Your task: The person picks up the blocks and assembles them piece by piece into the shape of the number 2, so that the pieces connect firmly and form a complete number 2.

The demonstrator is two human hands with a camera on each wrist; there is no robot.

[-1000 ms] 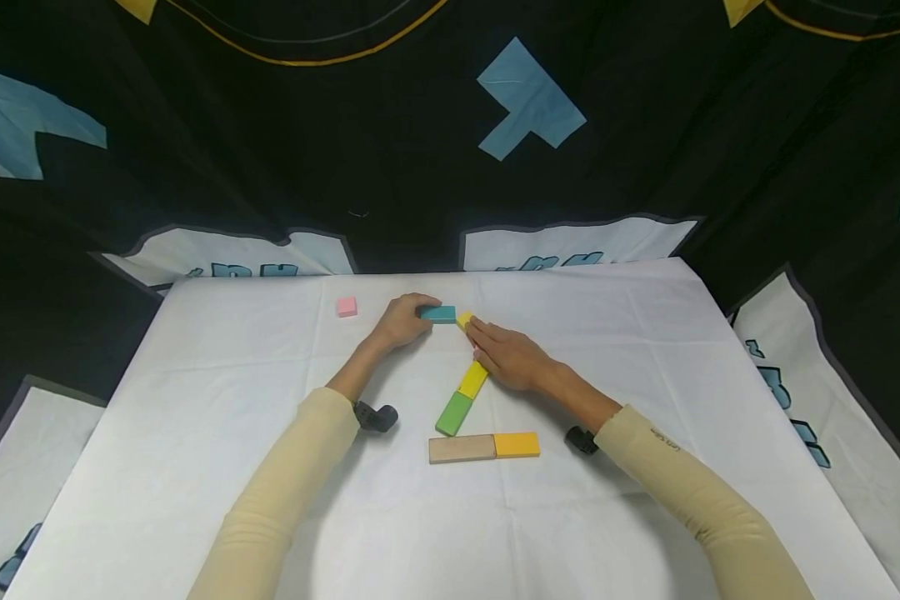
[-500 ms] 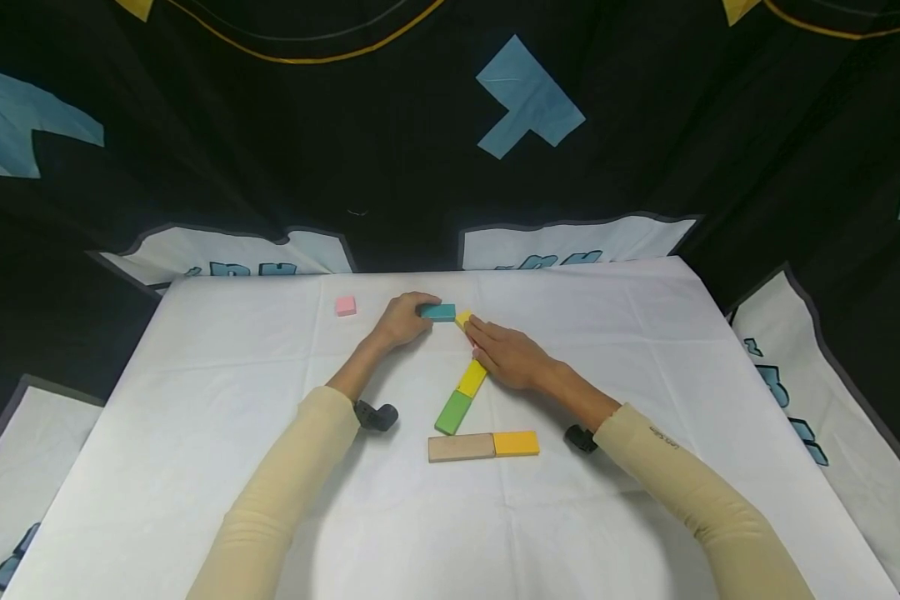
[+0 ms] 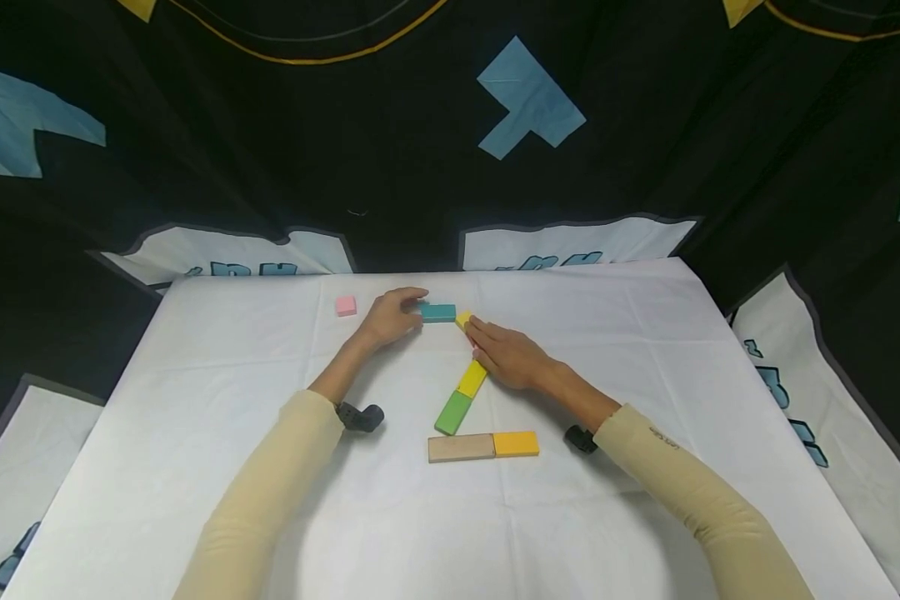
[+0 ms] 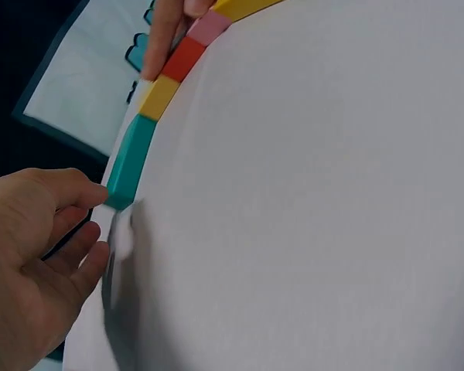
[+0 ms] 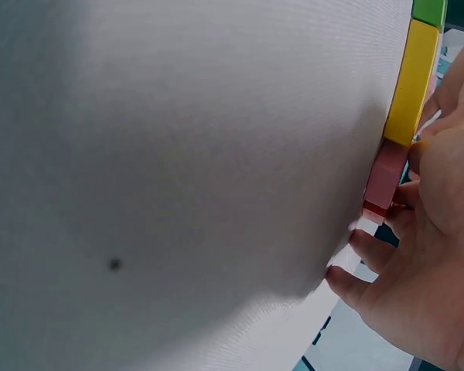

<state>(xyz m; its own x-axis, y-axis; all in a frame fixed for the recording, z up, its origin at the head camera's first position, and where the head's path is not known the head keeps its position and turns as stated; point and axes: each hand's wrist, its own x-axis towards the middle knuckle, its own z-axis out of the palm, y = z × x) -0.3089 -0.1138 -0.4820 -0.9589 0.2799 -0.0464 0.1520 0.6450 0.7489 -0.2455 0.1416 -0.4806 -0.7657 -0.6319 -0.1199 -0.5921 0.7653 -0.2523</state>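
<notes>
A bent row of coloured blocks lies on the white table. At its far end is a teal block (image 3: 438, 313), followed by a small yellow block (image 4: 159, 97), a red block (image 4: 184, 59), a pink block (image 5: 387, 173), a longer yellow block (image 5: 413, 82) and a green block (image 3: 453, 413). Just left of the teal block, my left hand (image 3: 392, 319) has its fingers spread and loosely bent, holding nothing; a fingertip is right at the block's end in the left wrist view. My right hand (image 3: 512, 357) rests along the row's right side, fingers extended, partly hiding the red and pink blocks.
A separate pink block (image 3: 346, 306) lies left of my left hand. Nearer me, a tan wooden block (image 3: 461, 447) and an orange-yellow block (image 3: 516, 443) lie end to end. Dark cloth hangs behind the table's far edge (image 3: 270, 277).
My left hand has let go of the teal block and drawn back slightly to the left. The teal block, the rest of the row and my right hand stay in place.
</notes>
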